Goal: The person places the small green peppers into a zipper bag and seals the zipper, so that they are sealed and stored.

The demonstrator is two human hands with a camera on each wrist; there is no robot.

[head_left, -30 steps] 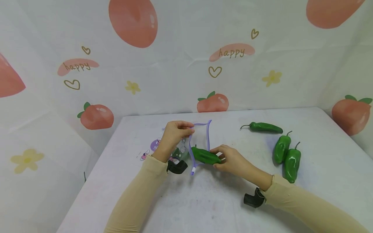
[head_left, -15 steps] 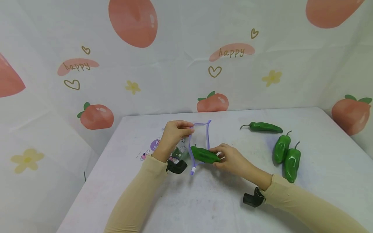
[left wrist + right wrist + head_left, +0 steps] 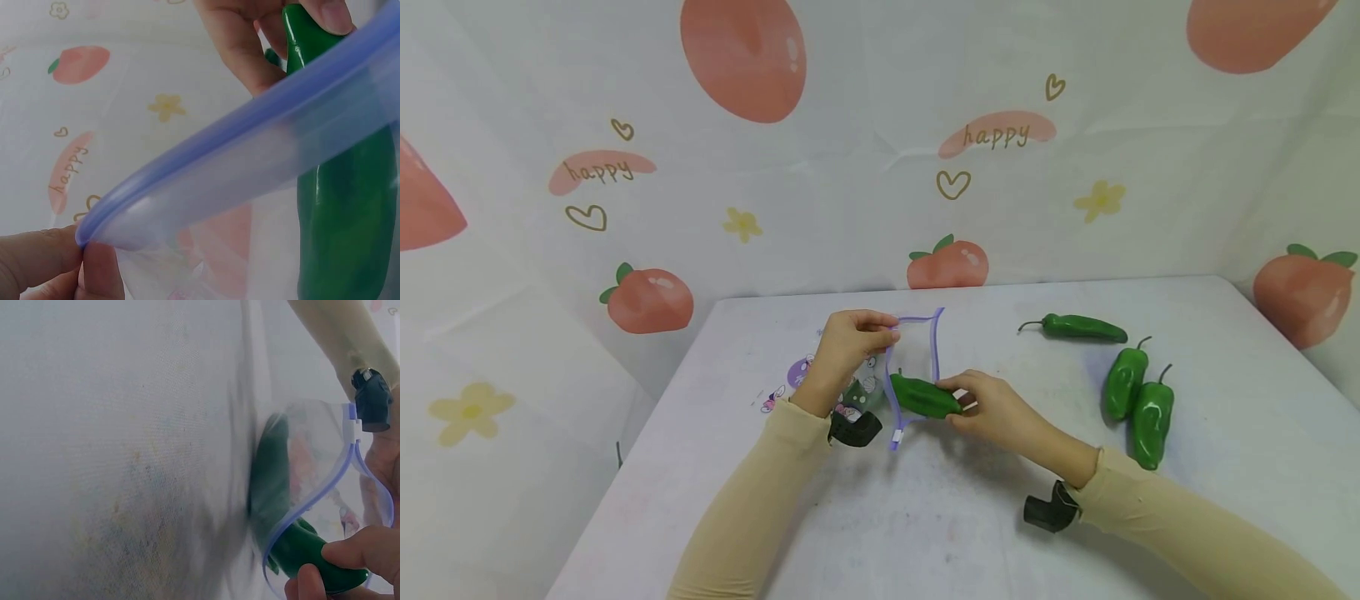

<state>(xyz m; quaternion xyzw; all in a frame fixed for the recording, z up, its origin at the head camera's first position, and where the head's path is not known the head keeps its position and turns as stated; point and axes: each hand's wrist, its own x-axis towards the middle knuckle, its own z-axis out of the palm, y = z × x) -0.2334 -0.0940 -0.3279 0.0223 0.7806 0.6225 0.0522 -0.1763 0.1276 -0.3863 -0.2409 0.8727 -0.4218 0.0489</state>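
Note:
My left hand (image 3: 848,337) pinches the upper purple rim of a clear zip bag (image 3: 914,367), holding its mouth wide; the left wrist view shows the fingertips (image 3: 94,269) on the rim (image 3: 250,131). My right hand (image 3: 992,408) grips a green pepper (image 3: 925,397) by its end, its tip inside the bag's mouth. In the right wrist view the pepper (image 3: 294,547) passes through the purple rim (image 3: 312,506), with the front part blurred behind clear plastic. The left wrist view shows the pepper (image 3: 347,206) behind the bag wall.
Three more green peppers lie at the right of the white table (image 3: 925,517): a slim one (image 3: 1078,328) farther back and two plump ones (image 3: 1125,382) (image 3: 1152,416) side by side. A printed fruit backdrop hangs behind and at both sides.
My right hand has pushed the pepper slightly left, a little deeper into the bag's mouth. The left hand has stayed still on the rim.

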